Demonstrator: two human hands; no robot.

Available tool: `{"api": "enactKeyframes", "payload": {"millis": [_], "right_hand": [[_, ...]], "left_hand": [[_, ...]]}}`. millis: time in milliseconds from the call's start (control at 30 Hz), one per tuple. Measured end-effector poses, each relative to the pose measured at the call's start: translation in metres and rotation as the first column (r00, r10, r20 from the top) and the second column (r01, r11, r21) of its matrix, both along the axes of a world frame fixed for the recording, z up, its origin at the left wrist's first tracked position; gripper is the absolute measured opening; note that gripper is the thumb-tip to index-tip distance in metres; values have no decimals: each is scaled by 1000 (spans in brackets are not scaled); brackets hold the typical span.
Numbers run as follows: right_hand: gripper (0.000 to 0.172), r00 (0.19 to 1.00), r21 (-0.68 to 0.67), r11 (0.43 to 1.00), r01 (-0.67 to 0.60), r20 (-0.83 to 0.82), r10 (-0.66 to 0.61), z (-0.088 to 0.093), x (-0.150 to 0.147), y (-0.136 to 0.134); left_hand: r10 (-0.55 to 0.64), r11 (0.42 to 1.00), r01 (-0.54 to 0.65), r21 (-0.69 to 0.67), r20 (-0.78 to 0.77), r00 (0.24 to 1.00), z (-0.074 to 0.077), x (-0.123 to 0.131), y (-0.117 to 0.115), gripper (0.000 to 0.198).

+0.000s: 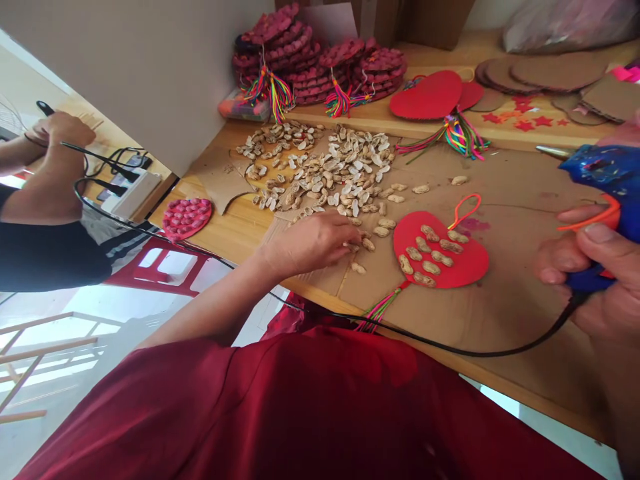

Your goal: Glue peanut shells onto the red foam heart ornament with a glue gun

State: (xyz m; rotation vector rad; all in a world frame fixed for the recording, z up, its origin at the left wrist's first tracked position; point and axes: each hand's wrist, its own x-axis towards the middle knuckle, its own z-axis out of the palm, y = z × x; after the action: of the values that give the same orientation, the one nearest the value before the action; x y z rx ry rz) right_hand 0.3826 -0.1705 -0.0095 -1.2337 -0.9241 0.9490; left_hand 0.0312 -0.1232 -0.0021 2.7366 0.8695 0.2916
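Near the front edge of the worktop (235,227), on a cardboard sheet (520,200), a red heart (470,265) lies flat just right of the picture's centre. Its upper left half carries short rows of peanut shells (430,233) and its lower right half is bare; an orange loop (465,210) leaves it toward twelve o'clock and a striped tassel (380,310) toward seven. The left hand (313,243) rests at nine o'clock of the heart, on the six o'clock fringe of the loose pile (340,173) of shells; its grip is bent down with fingertips gathered on the shells, and I cannot tell whether one is actually pinched. The right hand (595,267), at three o'clock, has its grip wrapped fast around the handle of a blue glue gun (607,173), a finger by the orange trigger, the nozzle pointing toward nine o'clock and well clear of the heart; its black cord (450,350) trails along the near edge. To do this step well, I judge it pays to choose a whole, clean half-shell that matches those laid, set it in line with the rows and close beside its neighbour, use a small bead of glue, press on the shell's back so fingers stay off hot glue, and keep the cord off the tassel. Stacks (320,60) of finished hearts stand at twelve o'clock; another person's hand (63,130) is at ten. No brand, label or writing can be read.
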Motion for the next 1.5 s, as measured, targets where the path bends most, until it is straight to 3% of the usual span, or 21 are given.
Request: {"api": "enactKeyframes", "payload": {"millis": [100,267,333,500,700,800,867,933,1033,1200,1267,1367,1500], "right_hand": [[15,998,55,997,-57,-24,58,1,-1,-2],[16,999,95,994,-46,6,46,6,-7,-5],[12,999,79,996,-42,14,41,10,-11,-7],[22,1000,-28,1000,1,-26,-1,20,-17,-8],[25,998,-46,998,-31,-47,29,19,-14,-7],[20,997,-1,999,-50,-63,50,15,-12,-7],[18,995,3,998,-66,-72,66,13,-11,-7],[20,993,-24,996,-82,-82,80,12,-11,-8],[31,992,-101,991,-87,-100,77,13,-12,-9],[44,989,-138,986,-96,-122,79,17,-13,-9],[43,986,-96,988,-123,-128,110,17,-13,-8],[43,975,-60,984,-167,-159,156,16,-12,-8],[45,971,-71,981,-180,-173,166,15,-15,-7]], "left_hand": [[10,1000,-10,-2,-18,1000,-1,0,3,15],[-8,1000,8,-5,10,1000,-3,-2,7,9],[-18,1000,18,-1,34,999,-5,-3,7,8],[-38,999,38,3,79,996,-6,-3,5,11],[61,985,-30,-172,180,982,-3,-4,4,8],[167,930,-47,-364,306,937,2,-1,7,15],[210,881,18,-473,424,881,10,8,10,19],[234,835,99,-541,512,826,20,24,14,19],[232,770,192,-608,548,804,35,58,19,12],[265,547,342,-764,546,795,41,113,23,14],[284,498,357,-790,538,793,36,127,25,15],[263,493,341,-800,511,818,28,139,28,14],[183,546,373,-750,542,820,17,143,32,11]]}}
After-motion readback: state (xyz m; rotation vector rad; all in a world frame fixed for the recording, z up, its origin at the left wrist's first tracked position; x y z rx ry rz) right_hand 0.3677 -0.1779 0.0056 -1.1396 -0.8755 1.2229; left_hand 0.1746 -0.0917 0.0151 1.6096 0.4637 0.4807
